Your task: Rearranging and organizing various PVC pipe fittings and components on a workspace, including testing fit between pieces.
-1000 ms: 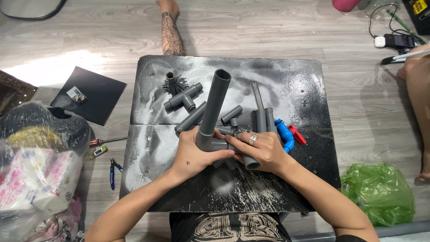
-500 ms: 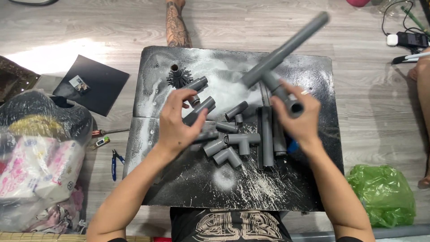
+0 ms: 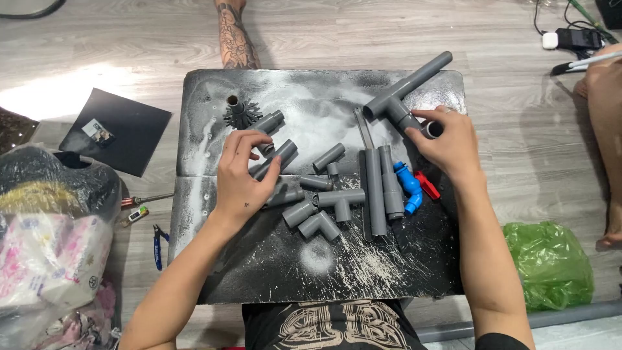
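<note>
While the right hand (image 3: 453, 144) is now setting the grey tee-and-pipe assembly (image 3: 407, 87) down at the far right corner of the desk (image 3: 259, 272), it was lifted well clear of the surface half a second ago, long pipe pointing up and away; a second ago both hands were bunched on it mid-desk. Right fingers (image 3: 433, 116) are curled around the short end stub of the tee, closed on it, open socket facing the camera. Left hand (image 3: 243, 175) is dropping onto the loose parts and its fingers are partly closed over a short grey pipe piece (image 3: 280, 155), touching it; can't tell if it's a firm grip yet. Judging from that, the assembly is getting parked and a further piece is getting picked out. Assembly itself: one long grey pipe running diagonally off the desk edge, pushed into a tee, looks seated straight. Rest of the stock is lying mid-desk: grey elbow (image 3: 321, 225), a loose tee (image 3: 340, 199), two straight pipe lengths (image 3: 382, 191) side by side, blue valve with red handle (image 3: 409, 185) just beside them. Black spiky fitting (image 3: 238, 113) is sitting at the far left. Desk top is black, smeared with white dust. Pliers (image 3: 157, 245) and a green bag (image 3: 549, 262) are lying on the floor
</note>
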